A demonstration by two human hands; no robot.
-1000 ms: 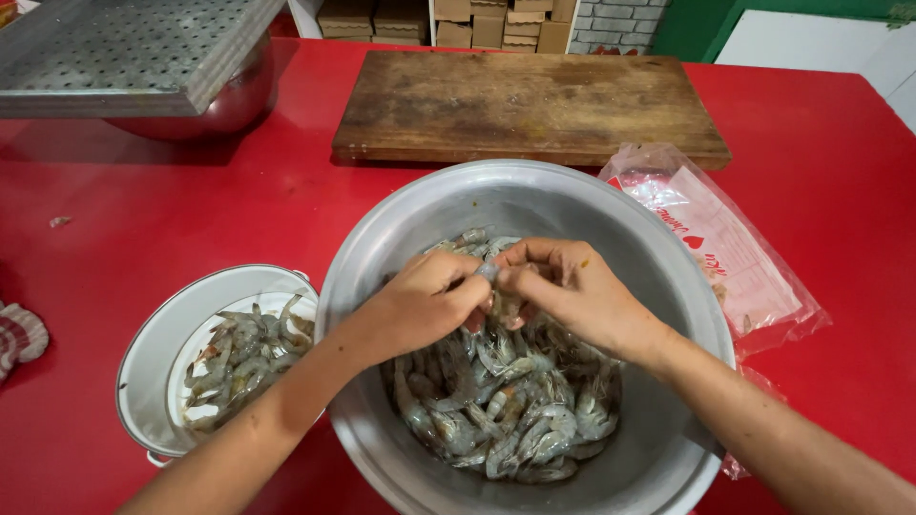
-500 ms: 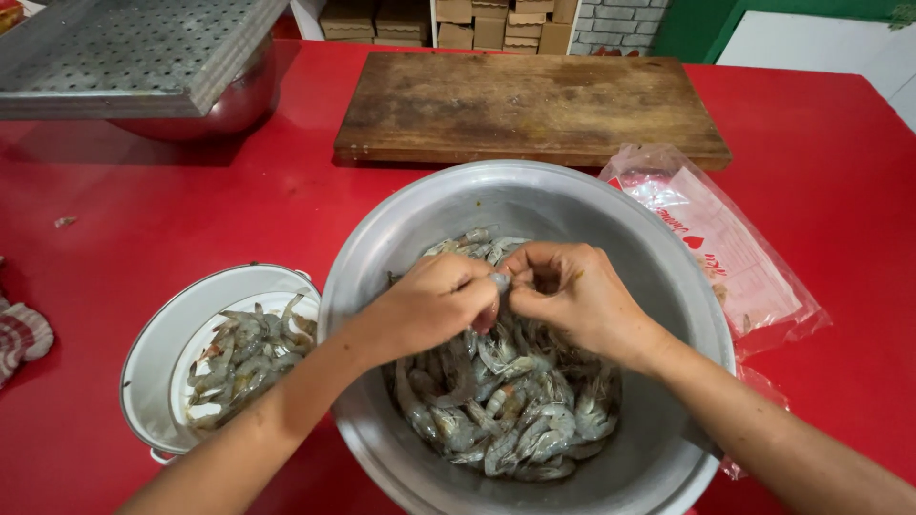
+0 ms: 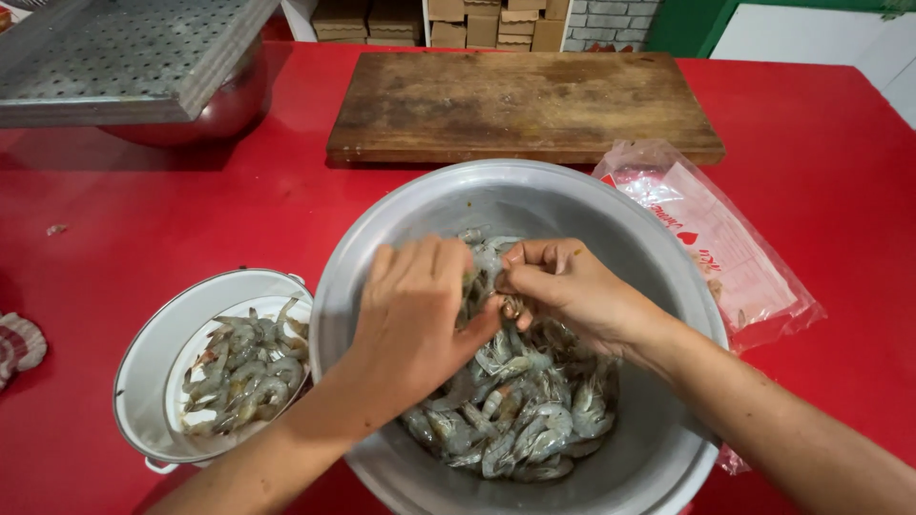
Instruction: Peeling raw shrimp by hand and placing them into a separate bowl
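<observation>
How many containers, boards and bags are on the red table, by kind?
Metal bowls: 2, the big bowl with shrimp and one under the perforated tray
White enamel pots: 1
Perforated metal trays: 1
Wooden cutting boards: 1
Plastic bags: 1
Total: 6

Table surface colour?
Red table, glossy, seen in the head view, under the metal bowl.
</observation>
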